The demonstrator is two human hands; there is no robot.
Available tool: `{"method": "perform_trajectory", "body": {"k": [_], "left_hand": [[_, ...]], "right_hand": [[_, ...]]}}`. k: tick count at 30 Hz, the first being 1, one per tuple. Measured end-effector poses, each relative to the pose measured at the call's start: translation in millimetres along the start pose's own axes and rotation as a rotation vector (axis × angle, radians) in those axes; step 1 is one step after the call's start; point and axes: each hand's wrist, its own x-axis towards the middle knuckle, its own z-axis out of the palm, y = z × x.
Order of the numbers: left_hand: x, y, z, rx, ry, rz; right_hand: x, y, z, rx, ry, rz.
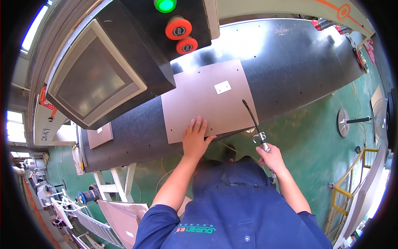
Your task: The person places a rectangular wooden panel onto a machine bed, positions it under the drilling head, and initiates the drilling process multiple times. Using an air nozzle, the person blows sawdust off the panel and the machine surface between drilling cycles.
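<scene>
A taupe square panel (195,99) with small holes and a white label (222,87) lies on the long black machine bed (298,74). My left hand (197,135) rests at the panel's near edge, fingers apart and laid on its surface. My right hand (270,157) grips a metal air blow gun (260,140), whose long dark nozzle rises over the right part of the panel.
A touchscreen console (95,76) with green and red buttons overhangs the bed. A smaller panel (100,141) lies left. Around me are a white stand (108,189), stacked sheets (120,220), a yellow frame (344,186) and a pedestal fan (343,122) on the green floor.
</scene>
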Motion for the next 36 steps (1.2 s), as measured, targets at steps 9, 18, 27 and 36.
{"method": "perform_trajectory", "body": {"k": [9,18,27,36], "left_hand": [[-2,-8,3,-0.021,-0.099,0.082],[49,-63,15,0.050,0.125,-0.016],[56,-66,11,0.018,0.069,-0.058],[55,-63,11,0.002,0.034,-0.073]], "right_hand": [[14,24,5,-0.014,-0.022,0.032],[26,19,20,-0.066,-0.066,0.042],[47,3,36,0.018,-0.069,0.083],[54,-3,41,0.001,-0.059,0.102]]}}
